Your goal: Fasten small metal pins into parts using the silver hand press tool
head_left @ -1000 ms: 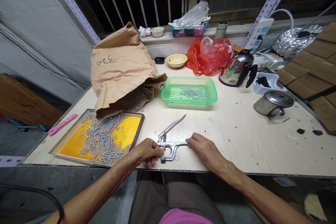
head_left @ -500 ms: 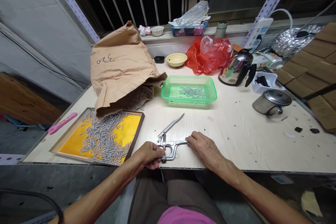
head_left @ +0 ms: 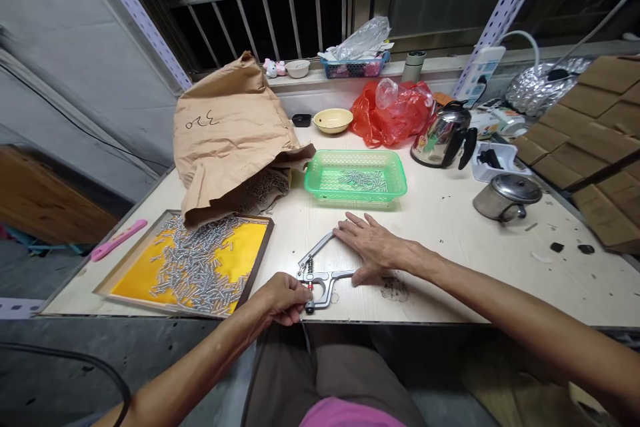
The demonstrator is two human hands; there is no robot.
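Note:
Silver snap-fastener-type hand pliers (head_left: 327, 278) lie at the table's front edge, with a raised upper handle, a dark spring and a red bit in the jaw. My left hand (head_left: 285, 297) is closed in a pinch at the jaw's left side; whatever is between the fingertips is hidden. My right hand (head_left: 373, 247) is open, its fingers stretched over the tip of the upper handle and its thumb by the end of the lower one. Left of the pliers, a shallow tray (head_left: 267, 240) with a yellow bottom holds a heap of small silver spring-like pieces (head_left: 203, 267).
Behind the pliers stands a green plastic basket (head_left: 355, 197) with more silver pieces. A brown paper bag (head_left: 230, 127) spills pieces toward the tray. A pink-handled tool (head_left: 119, 240) lies at left. A kettle (head_left: 440, 137) and a lidded metal mug (head_left: 505, 197) stand at right.
My right hand has moved up and left from the lower handle's end, spreading its fingers onto the upper handle. My left hand keeps its pinch at the jaw. The view has shifted slightly.

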